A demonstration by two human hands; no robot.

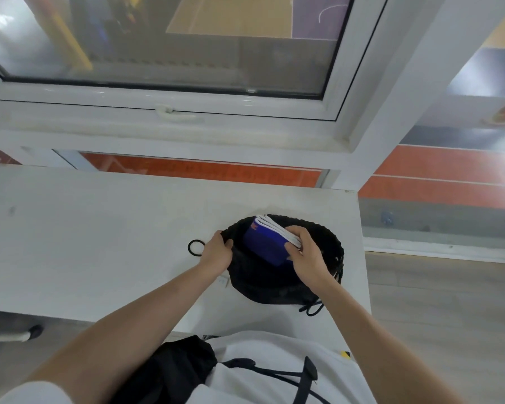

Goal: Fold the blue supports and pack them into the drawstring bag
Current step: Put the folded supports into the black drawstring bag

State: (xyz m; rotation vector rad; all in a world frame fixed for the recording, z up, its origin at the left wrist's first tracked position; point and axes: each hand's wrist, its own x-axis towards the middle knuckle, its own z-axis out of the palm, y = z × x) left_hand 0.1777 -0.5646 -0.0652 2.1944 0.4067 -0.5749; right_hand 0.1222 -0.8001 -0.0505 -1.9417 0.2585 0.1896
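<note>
A black drawstring bag [263,284] lies on the white table [99,243] with its mouth held wide. My left hand [216,252] grips the left rim of the bag's opening. My right hand [303,255] is shut on a stack of folded blue supports [266,243] with white edges, which sits tilted inside the bag's mouth with its upper end sticking out. A black cord loop [194,247] trails left of the bag, and more cord [312,309] hangs off its lower right.
The table's right edge [362,258] runs close beside the bag, with floor beyond. A white window frame [187,112] rises behind the table. A small white tag [222,280] lies by the bag. A chair leg [18,335] shows at lower left.
</note>
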